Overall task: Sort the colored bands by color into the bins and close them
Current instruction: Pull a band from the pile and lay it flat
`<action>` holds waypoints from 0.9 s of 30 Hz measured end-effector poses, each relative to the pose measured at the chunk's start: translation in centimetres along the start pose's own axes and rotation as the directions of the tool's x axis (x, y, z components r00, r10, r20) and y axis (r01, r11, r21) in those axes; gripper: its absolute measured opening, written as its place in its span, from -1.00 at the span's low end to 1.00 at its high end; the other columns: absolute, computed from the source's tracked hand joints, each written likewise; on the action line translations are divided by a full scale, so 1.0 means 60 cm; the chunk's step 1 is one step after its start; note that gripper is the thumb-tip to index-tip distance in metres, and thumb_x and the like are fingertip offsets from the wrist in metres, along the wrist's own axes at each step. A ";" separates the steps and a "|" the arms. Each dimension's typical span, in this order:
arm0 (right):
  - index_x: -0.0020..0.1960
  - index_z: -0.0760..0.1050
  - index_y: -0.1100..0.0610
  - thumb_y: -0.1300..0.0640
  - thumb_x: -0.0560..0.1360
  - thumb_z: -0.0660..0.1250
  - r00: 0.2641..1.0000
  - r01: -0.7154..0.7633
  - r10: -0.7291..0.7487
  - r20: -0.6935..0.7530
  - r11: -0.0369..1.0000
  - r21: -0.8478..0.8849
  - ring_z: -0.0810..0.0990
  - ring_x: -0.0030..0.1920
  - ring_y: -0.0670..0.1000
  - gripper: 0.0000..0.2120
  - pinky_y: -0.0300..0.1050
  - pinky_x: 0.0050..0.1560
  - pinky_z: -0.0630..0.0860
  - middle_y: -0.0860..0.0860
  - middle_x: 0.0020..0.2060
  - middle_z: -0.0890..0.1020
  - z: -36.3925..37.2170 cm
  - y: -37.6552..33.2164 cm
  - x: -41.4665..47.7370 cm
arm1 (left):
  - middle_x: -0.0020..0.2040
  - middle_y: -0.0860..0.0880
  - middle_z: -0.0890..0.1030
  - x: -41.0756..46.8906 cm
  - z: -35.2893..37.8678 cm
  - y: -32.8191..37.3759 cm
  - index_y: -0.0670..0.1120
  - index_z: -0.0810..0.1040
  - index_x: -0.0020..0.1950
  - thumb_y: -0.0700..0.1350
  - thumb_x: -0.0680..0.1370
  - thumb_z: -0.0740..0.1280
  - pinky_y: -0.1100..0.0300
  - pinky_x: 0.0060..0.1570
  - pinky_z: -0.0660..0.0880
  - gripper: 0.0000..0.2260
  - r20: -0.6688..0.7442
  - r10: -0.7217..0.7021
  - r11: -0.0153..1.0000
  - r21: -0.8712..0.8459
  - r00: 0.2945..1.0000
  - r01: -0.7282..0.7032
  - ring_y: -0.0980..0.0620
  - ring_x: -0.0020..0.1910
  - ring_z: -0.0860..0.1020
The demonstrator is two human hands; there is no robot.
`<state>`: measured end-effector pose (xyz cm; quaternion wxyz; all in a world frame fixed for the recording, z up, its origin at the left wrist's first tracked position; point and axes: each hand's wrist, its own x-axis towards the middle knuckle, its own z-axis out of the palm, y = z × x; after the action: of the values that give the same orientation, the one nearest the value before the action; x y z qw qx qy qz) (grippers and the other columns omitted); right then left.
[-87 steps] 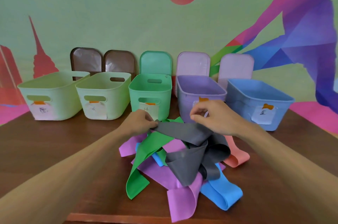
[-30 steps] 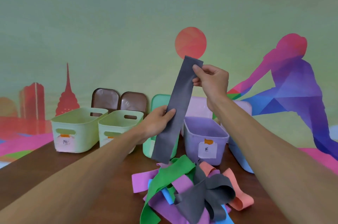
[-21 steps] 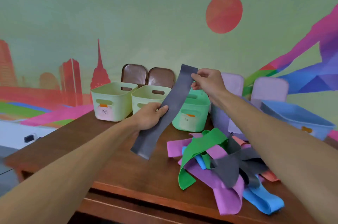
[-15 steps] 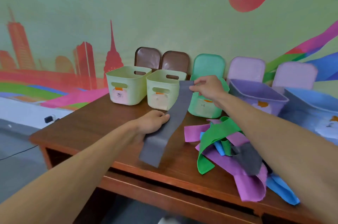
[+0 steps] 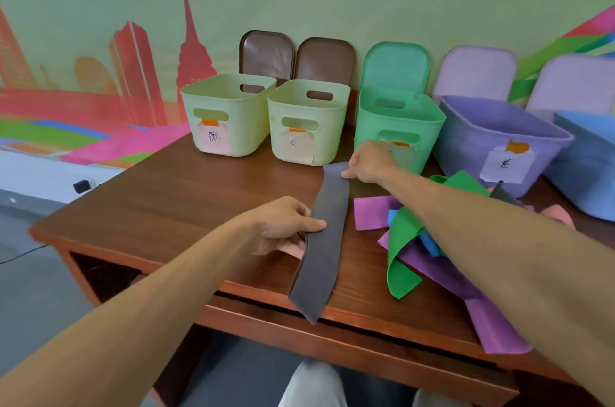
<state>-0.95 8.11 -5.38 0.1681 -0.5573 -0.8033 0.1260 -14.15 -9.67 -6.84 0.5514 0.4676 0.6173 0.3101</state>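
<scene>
On the counter (image 5: 166, 207), near the open bins (image 5: 332, 127), a gray band (image 5: 327, 240) lies stretched: the right hand (image 5: 369, 163) pinches its far end, the left hand (image 5: 283, 227) has its grip closed on the middle. Nothing looks sorted yet (lids (image 5: 327, 57) lean behind, off); the pile (image 5: 406, 240) waits at right

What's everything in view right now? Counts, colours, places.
held band: 1, grey, stretched over the table between both hands, near end past the front edge
piled bands: several, purple, green, blue, grey, salmon, heap on the table's right
pale bins: 2, pale green, left of the row
mint bin: 1, green, middle
purple bin: 1, purple, right of middle
blue bin: 1, blue, far right, cut off
lids: 5, two brown, one green, two lilac, leaning on the wall behind the bins
table: 1, brown wood
left hand: pinches the band's middle
right hand: pinches its far end
</scene>
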 end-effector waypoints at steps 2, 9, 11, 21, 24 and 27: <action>0.02 0.62 0.22 0.02 0.36 0.52 1.000 -0.019 0.020 0.018 0.999 -0.046 0.61 0.01 0.11 -0.66 0.01 0.07 0.56 0.12 -0.04 0.67 0.009 0.005 0.010 | -0.26 -0.11 0.62 0.006 -0.001 -0.001 -0.19 0.53 -0.09 -0.17 0.55 0.34 0.27 -0.49 0.54 -0.91 -0.028 0.016 0.999 0.040 0.999 -0.015 0.09 -0.48 0.59; -0.27 0.45 0.14 -0.06 0.37 0.50 0.992 0.018 0.007 0.125 0.981 -0.192 0.53 -0.12 0.09 -0.67 -0.06 -0.14 0.45 0.09 -0.17 0.61 0.030 0.016 0.027 | -0.32 -0.18 0.60 0.020 -0.002 0.010 -0.25 0.43 0.06 -0.05 0.51 0.40 0.26 -0.60 0.45 -0.68 -0.132 0.033 0.856 0.516 0.991 0.040 -0.03 -0.56 0.55; -0.35 0.37 0.14 -0.07 0.38 0.49 0.991 0.022 0.005 0.135 0.980 -0.195 0.52 -0.17 0.11 -0.61 -0.07 -0.20 0.41 0.05 -0.33 0.50 0.024 0.012 0.023 | -0.40 -0.11 0.57 0.021 -0.005 0.017 -0.22 0.42 0.01 0.03 0.48 0.42 0.25 -0.59 0.43 -0.64 -0.190 0.057 0.751 0.655 0.980 0.084 0.01 -0.62 0.51; -0.16 0.63 0.27 -0.12 0.56 0.24 0.894 0.416 -0.349 0.282 0.881 -0.225 0.54 -0.22 0.14 -0.54 -0.02 -0.16 0.42 0.16 -0.26 0.63 -0.077 -0.009 -0.048 | -0.03 0.02 0.56 0.046 0.006 0.026 -0.03 0.55 0.05 -0.01 0.45 0.43 0.25 -0.10 0.42 -0.78 -0.134 0.394 0.745 0.626 0.909 -0.230 0.06 -0.04 0.53; -0.16 0.61 0.29 -0.12 0.57 0.22 0.868 0.445 -0.370 0.331 0.875 -0.191 0.48 -0.27 0.05 -0.53 -0.09 -0.19 0.36 0.13 -0.30 0.59 -0.100 0.005 -0.069 | -0.02 0.04 0.51 0.050 0.027 0.039 -0.05 0.50 0.21 0.08 0.44 0.44 0.25 -0.05 0.38 -0.59 -0.048 0.344 0.722 0.652 0.938 -0.232 0.07 -0.03 0.49; -0.11 0.64 0.19 -0.15 0.54 0.25 0.839 0.469 -0.378 0.392 0.867 -0.167 0.54 -0.24 0.00 -0.59 -0.06 -0.12 0.46 0.07 -0.24 0.66 -0.111 0.026 -0.083 | -0.02 0.02 0.54 0.065 0.042 0.042 -0.08 0.54 0.19 0.09 0.43 0.44 0.26 -0.09 0.39 -0.59 -0.035 0.356 0.707 0.663 0.934 -0.245 0.07 -0.04 0.51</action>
<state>4.74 4.07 -0.58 -0.0255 -0.3500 -0.9332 0.0767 -10.94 -5.48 -6.60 0.2457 0.6971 0.6433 0.1995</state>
